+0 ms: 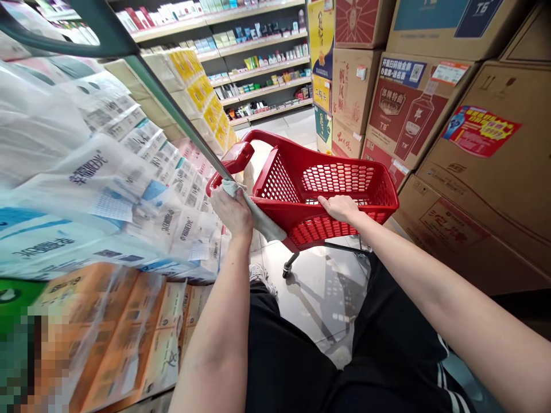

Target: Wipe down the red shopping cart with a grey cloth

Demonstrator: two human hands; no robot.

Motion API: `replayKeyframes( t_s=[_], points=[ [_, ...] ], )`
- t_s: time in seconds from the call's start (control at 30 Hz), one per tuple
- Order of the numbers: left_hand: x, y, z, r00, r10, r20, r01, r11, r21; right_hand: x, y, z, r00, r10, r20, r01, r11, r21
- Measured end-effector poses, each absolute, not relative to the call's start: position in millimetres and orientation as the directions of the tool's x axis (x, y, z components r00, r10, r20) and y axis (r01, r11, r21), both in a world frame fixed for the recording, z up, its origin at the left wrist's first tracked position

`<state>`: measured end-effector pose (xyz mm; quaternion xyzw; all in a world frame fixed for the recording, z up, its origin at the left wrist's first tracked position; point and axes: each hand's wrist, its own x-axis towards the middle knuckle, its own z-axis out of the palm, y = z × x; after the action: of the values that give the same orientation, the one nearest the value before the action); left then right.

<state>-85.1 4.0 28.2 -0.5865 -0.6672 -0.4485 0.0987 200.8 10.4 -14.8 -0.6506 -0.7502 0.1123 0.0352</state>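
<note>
A red shopping cart (344, 166) with a mesh basket stands in front of me, its handle (235, 158) towards the left. My left hand (235, 209) is closed on a pale grey cloth (264, 221), pressing it near the handle end of the cart; the cloth's loose end hangs down along the basket's side. My right hand (340, 207) grips the near rim of the basket, thumb along the top and the other fingers hidden. Inside the basket I see only its perforated red walls.
Wrapped tissue packs (107, 178) are piled on the left, with orange packs (116, 321) below. A metal pole (185, 120) slants across the upper left. Cardboard boxes (413, 115) are stacked on the right. Stocked shelves (258, 63) stand behind. Grey floor tiles (314, 298) lie beneath the cart.
</note>
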Motion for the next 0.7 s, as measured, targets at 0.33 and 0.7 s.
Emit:
replayKeyframes(
  t_s=[0.33, 0.7],
  points=[
    [-61, -8, 18, -0.318, 0.733, 0.601, 0.854, -0.054, 0.518, 199, 9, -14, -0.165, 0.981, -0.103, 0.972, 0.144, -0.188],
    [-79, 18, 40, -0.386, 0.662, 0.642, 0.838, -0.039, 0.544, 198, 5, -14, -0.153, 0.983, -0.099, 0.969, 0.129, -0.209]
  ],
)
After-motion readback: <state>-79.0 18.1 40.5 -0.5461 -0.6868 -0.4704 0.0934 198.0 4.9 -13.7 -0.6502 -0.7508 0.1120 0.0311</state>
